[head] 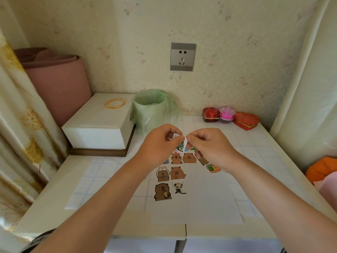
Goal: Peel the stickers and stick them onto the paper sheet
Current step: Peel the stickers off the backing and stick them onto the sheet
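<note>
- So, starting at the grip: the left hand point(160, 143) and right hand point(211, 147) each pinch the same small white-backed sticker piece with a blue-green print point(181, 142) between thumb and forefinger. It's up in the air between them, above the far end of the sheet.
- Looks like the peeling step to me. The right fingertips sit right at the piece's edge, like they're working the sticker off its backing. I can't tell if it's started to separate, it's too small to see.
- Underneath, the white paper sheet point(206, 203) lies flat on the white table top with the blue grid pattern point(264, 152). Brown capybara cartoon stickers point(176, 157) and a little panda sticker point(178, 188) are already stuck in rows on its far-left part. The near and right parts are bare.
- Next move, my guess: get the sticker fully off without it folding onto itself, then lower it onto a bare patch and press it flat.
- The round bin lined with a pale green plastic bag point(153, 110) just behind the hands is probably where the backing goes.
</note>
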A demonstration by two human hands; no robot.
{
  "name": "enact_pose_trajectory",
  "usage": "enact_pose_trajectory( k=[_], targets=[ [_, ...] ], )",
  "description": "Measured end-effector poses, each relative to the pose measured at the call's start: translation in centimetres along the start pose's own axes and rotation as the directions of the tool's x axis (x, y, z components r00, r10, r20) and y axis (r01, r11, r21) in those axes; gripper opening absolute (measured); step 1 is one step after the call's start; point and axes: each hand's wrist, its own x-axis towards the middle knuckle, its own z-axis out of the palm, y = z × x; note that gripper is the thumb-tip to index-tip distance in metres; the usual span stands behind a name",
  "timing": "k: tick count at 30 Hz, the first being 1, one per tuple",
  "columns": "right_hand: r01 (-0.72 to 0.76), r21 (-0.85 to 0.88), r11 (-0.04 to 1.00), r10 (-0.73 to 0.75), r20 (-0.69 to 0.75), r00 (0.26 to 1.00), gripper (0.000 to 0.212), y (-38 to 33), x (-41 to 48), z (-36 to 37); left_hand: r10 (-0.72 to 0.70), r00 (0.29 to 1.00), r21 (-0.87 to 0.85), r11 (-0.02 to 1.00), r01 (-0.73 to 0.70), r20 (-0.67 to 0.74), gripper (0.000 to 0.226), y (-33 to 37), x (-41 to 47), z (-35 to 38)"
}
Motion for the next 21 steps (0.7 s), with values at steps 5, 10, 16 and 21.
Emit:
enact_pose_trajectory(
  k=[5,10,16,21],
  targets=[
    [0.025,-0.031,0.999,-0.027,-0.085,0.996,0.023,0.2,0.2,0.7,0.262,0.953,0.310,0.928,-0.206,-0.151,0.015,-0.1,-0.6,0.2],
    [0.117,-0.177,0.977,-0.144,-0.151,0.978,0.024,0.7,0.5,1.0,0.040,0.996,0.111,0.993,-0.031,-0.075,0.008,0.1,-0.7,0.8],
    [0.175,-0.360,0.916,-0.238,-0.140,0.961,0.020,0.9,0.4,1.3,-0.195,0.981,-0.185,0.964,0.190,-0.007,0.013,0.9,-0.9,0.7],
    [0.190,-0.369,0.910,-0.253,-0.130,0.959,0.019,1.0,0.4,1.4,-0.244,0.970,-0.249,0.939,0.239,0.010,0.011,0.9,-1.0,0.8]
  ],
)
